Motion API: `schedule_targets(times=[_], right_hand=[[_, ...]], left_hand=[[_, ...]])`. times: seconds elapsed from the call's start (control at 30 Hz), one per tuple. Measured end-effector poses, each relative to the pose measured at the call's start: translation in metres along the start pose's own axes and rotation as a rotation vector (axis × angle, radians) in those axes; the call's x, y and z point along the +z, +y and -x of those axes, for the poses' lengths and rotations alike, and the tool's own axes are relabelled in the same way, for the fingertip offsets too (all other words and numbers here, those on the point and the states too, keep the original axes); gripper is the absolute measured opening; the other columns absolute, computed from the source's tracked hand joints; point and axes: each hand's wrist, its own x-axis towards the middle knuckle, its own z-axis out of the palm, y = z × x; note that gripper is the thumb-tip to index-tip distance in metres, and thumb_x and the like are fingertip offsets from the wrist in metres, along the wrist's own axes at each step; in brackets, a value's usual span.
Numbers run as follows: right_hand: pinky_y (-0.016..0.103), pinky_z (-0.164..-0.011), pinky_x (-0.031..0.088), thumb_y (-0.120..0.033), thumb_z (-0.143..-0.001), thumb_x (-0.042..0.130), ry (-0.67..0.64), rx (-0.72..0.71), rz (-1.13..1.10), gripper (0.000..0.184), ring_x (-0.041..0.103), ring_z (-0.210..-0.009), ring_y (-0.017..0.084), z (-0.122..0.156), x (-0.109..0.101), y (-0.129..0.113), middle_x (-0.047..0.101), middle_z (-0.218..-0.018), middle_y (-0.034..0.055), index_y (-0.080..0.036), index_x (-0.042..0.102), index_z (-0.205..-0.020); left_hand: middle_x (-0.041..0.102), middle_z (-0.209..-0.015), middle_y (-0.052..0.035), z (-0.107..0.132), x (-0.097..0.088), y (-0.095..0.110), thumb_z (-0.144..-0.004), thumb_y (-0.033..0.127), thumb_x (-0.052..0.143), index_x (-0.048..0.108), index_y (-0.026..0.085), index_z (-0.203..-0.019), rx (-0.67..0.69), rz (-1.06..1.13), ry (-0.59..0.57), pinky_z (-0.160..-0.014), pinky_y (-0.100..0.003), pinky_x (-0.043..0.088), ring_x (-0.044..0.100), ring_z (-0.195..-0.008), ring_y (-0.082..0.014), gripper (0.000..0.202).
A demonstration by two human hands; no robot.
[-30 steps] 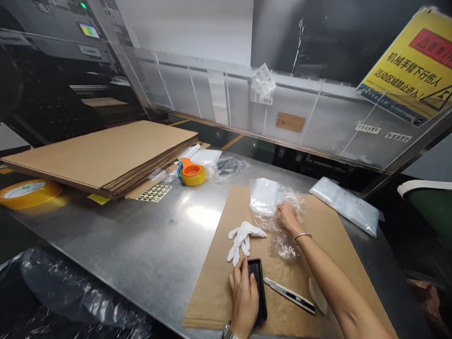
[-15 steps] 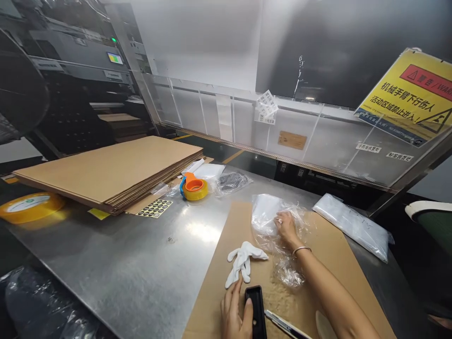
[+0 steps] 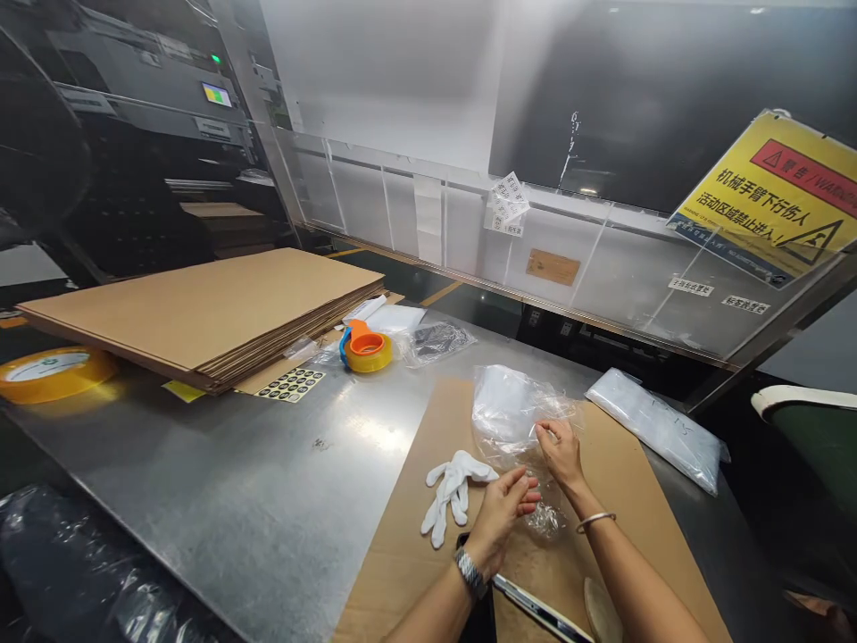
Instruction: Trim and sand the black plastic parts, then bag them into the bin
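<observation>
My right hand (image 3: 561, 454) is closed in a pinch on the clear plastic bag (image 3: 503, 402), near its loose right side. White sheets show inside the bag. My left hand (image 3: 501, 513) hovers just below and left of it, fingers loosely curved and apart, nothing visible in them. Beside the left fingers lies a white glove (image 3: 455, 487). A black plastic part (image 3: 461, 541) is mostly hidden beneath my left wrist. The silver utility knife (image 3: 539, 609) rests on the cardboard sheet (image 3: 395, 545) between my forearms. Crumpled clear film (image 3: 545, 520) lies below my right hand.
Stacked cardboard (image 3: 220, 304) occupies the table's left back. Near it are a tape roll (image 3: 54, 373), a tape dispenser (image 3: 367, 346) and a sticker sheet (image 3: 293, 384). On the right lies a wrapped white package (image 3: 656, 429). A clear panel (image 3: 461, 223) borders the back.
My left hand has left the black part and risen toward the bag. My right hand has shifted slightly right and down, now pinching at the bag's loose film.
</observation>
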Motion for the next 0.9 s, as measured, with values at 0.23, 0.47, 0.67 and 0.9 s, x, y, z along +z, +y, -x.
schedule_targets(times=[0.23, 0.47, 0.67, 0.9], right_hand=[[0.039, -0.078, 0.037, -0.021, -0.089, 0.042, 0.052, -0.233, 0.035, 0.022, 0.051, -0.082, 0.02, 0.054, -0.032, -0.052, 0.061, -0.078, 0.0045, -0.018, 0.06, -0.077], [0.037, -0.076, 0.036, -0.017, -0.086, 0.041, -0.054, -0.523, -0.033, 0.023, 0.051, -0.079, 0.021, 0.117, -0.048, -0.098, 0.062, -0.076, 0.0058, -0.021, 0.063, -0.087], [0.041, -0.092, 0.035, -0.035, -0.082, 0.055, -0.118, 0.216, -0.645, 0.038, 0.047, -0.106, 0.024, 0.126, -0.064, -0.083, 0.053, -0.118, 0.0095, -0.024, 0.051, -0.117], [0.025, -0.055, 0.041, -0.052, -0.068, 0.067, -0.499, 0.717, -1.081, 0.039, 0.054, -0.06, 0.013, 0.129, -0.06, -0.082, 0.062, -0.071, 0.0045, -0.015, 0.059, -0.078]], left_hand=[[0.068, -0.092, -0.0081, -0.011, 0.025, -0.003, -0.068, 0.039, 0.071, 0.063, 0.014, -0.093, 0.016, 0.266, -0.081, -0.078, -0.028, 0.047, 0.064, -0.086, -0.0191, 0.037], [0.07, -0.095, -0.0095, 0.02, -0.009, 0.002, -0.075, 0.021, 0.066, 0.064, 0.012, -0.098, -0.091, 0.365, 0.018, -0.082, -0.026, 0.048, 0.065, -0.089, -0.0182, 0.025], [0.063, -0.113, -0.0148, 0.065, -0.041, 0.019, -0.086, 0.036, 0.051, 0.034, 0.024, -0.134, -0.184, 0.417, -0.063, -0.08, -0.046, 0.051, 0.063, -0.099, -0.0306, 0.052], [0.065, -0.108, -0.0157, 0.089, -0.068, 0.027, -0.088, 0.036, 0.046, 0.025, 0.024, -0.139, -0.173, 0.35, 0.001, -0.074, -0.044, 0.053, 0.066, -0.091, -0.0301, 0.057]])
